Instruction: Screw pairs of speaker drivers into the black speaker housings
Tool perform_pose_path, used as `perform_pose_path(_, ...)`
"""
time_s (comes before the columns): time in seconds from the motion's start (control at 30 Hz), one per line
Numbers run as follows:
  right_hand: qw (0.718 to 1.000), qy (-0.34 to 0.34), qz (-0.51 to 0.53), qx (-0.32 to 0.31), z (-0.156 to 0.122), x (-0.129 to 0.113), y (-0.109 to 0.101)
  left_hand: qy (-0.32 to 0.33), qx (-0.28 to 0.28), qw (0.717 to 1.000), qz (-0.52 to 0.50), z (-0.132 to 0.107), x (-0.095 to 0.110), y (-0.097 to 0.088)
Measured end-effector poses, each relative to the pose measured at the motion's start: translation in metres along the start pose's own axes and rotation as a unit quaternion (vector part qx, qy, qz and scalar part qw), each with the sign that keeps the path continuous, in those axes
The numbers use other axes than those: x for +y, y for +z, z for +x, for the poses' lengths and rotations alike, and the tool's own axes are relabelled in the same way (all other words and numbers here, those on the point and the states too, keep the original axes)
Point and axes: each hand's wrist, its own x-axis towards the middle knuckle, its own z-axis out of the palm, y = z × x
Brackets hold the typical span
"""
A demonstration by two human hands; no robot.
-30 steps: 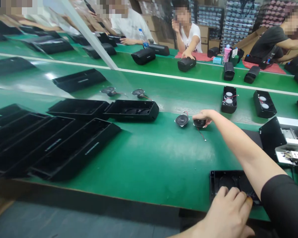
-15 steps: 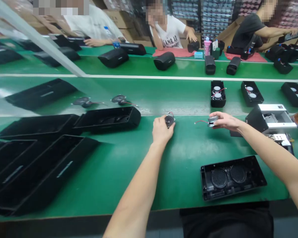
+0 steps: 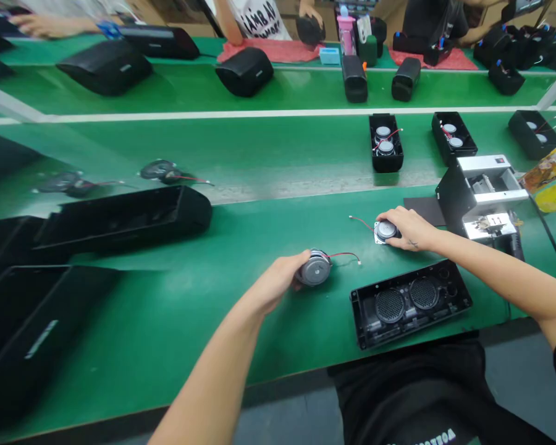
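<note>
My left hand [image 3: 278, 281] grips a small round speaker driver [image 3: 314, 270] with its grey magnet facing me and a red wire trailing to the right. My right hand [image 3: 410, 227] is closed on a second speaker driver [image 3: 385, 230], also trailing a red wire, just above the green bench. Between and below both hands lies an open black speaker housing [image 3: 410, 303] with two round mesh grilles, near the bench's front edge.
Empty black housings [image 3: 120, 216] lie stacked at the left. A black and silver machine [image 3: 484, 194] stands at the right. On the belt beyond are loose drivers [image 3: 160, 170] and filled housings [image 3: 386, 142]. Other people work across the far bench.
Both hands have drawn back toward me, each carrying a speaker driver closer to the open housing. The view has tilted down and shifted left.
</note>
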Motion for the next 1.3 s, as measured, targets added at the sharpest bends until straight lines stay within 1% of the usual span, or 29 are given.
perform_pose_path(0.07,1.0,-0.004,-0.022,-0.016,-0.004,0.001,-0.002,-0.008,-0.016,0.999,0.048,0.0,-0.002,-0.003)
perform_pose_path(0.13,0.999,-0.005,-0.036,-0.027,-0.006,0.001,-0.006,-0.009,-0.006,0.995,0.1,0.001,-0.003,-0.006)
perform_pose_path(0.23,0.998,-0.001,-0.044,-0.033,-0.005,0.0,-0.011,-0.003,0.06,0.981,0.184,0.002,-0.003,-0.01)
perform_pose_path(0.3,0.999,0.0,-0.04,-0.029,-0.002,-0.001,-0.015,0.006,0.108,0.967,0.232,-0.003,-0.002,-0.009)
perform_pose_path(0.4,1.0,-0.001,-0.015,0.002,-0.003,-0.006,-0.025,0.021,0.155,0.947,0.28,-0.022,0.001,-0.001)
perform_pose_path(0.47,0.999,-0.002,0.015,0.03,-0.013,-0.013,-0.035,0.038,0.162,0.94,0.299,-0.036,0.002,0.007)
perform_pose_path(0.57,0.996,-0.014,0.063,0.058,-0.046,-0.024,-0.053,0.07,0.151,0.936,0.31,-0.048,0.004,0.018)
perform_pose_path(0.63,0.991,-0.052,0.092,0.077,-0.076,-0.032,-0.064,0.086,0.149,0.937,0.305,-0.05,0.004,0.019)
perform_pose_path(0.7,0.986,-0.095,0.098,0.095,-0.109,-0.038,-0.072,0.094,0.151,0.94,0.291,-0.053,0.006,0.018)
perform_pose_path(0.8,0.987,-0.122,0.047,0.094,-0.151,-0.046,-0.073,0.127,0.168,0.951,0.228,-0.074,0.014,0.015)
perform_pose_path(0.83,0.987,-0.129,0.029,0.089,-0.161,-0.047,-0.071,0.152,0.171,0.953,0.198,-0.084,0.018,0.015)
perform_pose_path(0.9,0.986,-0.145,0.004,0.083,-0.175,-0.049,-0.065,0.221,0.145,0.951,0.158,-0.106,0.029,0.021)
perform_pose_path(0.93,0.985,-0.151,-0.004,0.083,-0.178,-0.05,-0.061,0.261,0.121,0.946,0.151,-0.115,0.035,0.026)
perform_pose_path(1.0,0.983,-0.161,-0.021,0.085,-0.18,-0.049,-0.053,0.332,0.074,0.926,0.164,-0.127,0.047,0.041)
perform_pose_path(1.07,0.978,-0.177,-0.054,0.095,-0.178,-0.048,-0.047,0.378,0.06,0.903,0.195,-0.129,0.056,0.057)
perform_pose_path(1.17,0.969,-0.197,-0.116,0.097,-0.173,-0.047,-0.044,0.403,0.066,0.87,0.276,-0.125,0.064,0.075)
perform_pose_path(1.3,0.965,-0.201,-0.15,0.075,-0.172,-0.049,-0.045,0.417,0.078,0.83,0.363,-0.122,0.064,0.086)
